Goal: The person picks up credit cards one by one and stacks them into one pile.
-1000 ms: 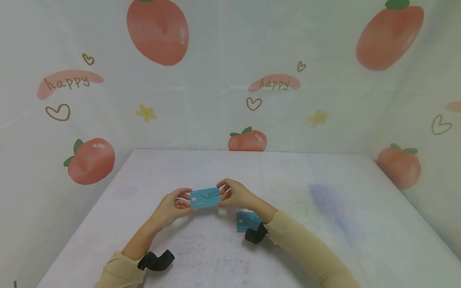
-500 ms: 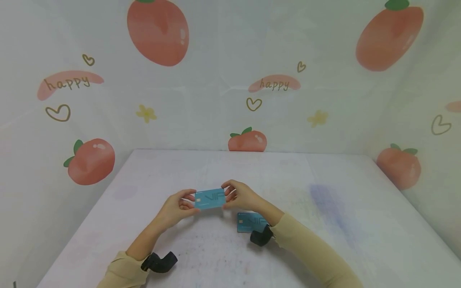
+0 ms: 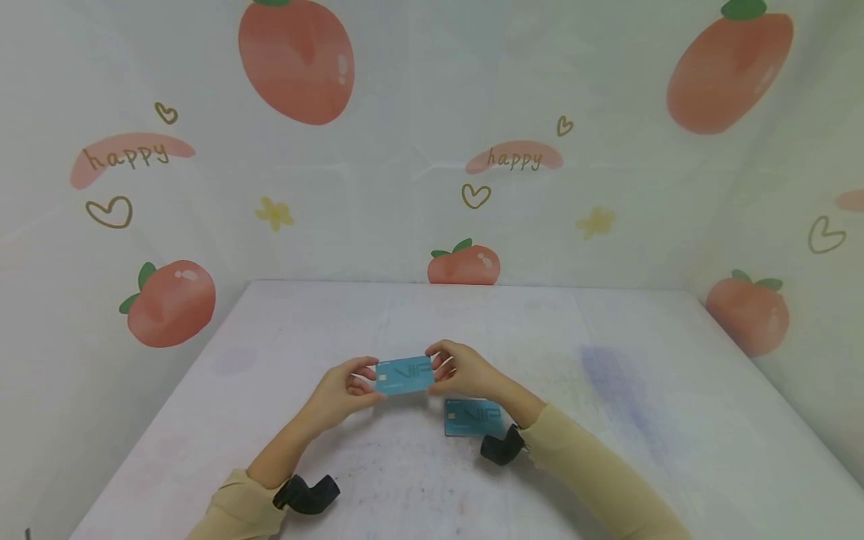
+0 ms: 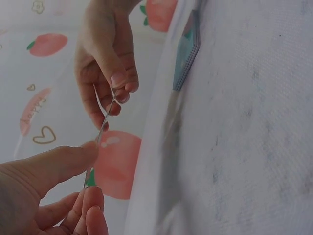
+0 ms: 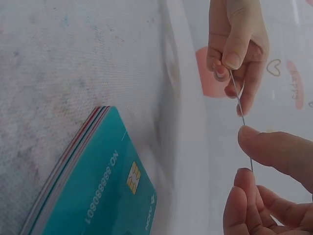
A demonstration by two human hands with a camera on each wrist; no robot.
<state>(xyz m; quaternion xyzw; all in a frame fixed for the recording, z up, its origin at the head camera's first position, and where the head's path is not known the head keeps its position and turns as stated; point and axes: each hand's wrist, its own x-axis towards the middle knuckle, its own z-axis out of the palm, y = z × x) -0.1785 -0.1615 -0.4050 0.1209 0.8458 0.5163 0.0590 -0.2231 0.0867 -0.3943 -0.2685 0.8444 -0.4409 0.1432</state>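
A blue plastic card (image 3: 403,376) with a small gold chip and large "VIP" lettering is held up above the table between both hands. My left hand (image 3: 340,394) pinches its left end between thumb and fingers. The opposite end is pinched by my right hand (image 3: 464,371) in the same way. Both wrist views show the held card (image 4: 104,120) edge-on as a thin line. Below my right hand lies a stack of similar blue cards (image 5: 105,181); its layered edges and the top card's chip and number show in the right wrist view.
The white table (image 3: 405,480) carries faint stains and a purple-blue smudge on the right. A white cloth backdrop (image 3: 405,97) with printed red fruit and "happy" lettering rises behind it. Black wrist mounts (image 3: 307,495) sit at both sleeves.
Both hands have drifted right together, carrying the card a little way with them. More of the card stack now shows beside the right wrist. Both grips stay the same.
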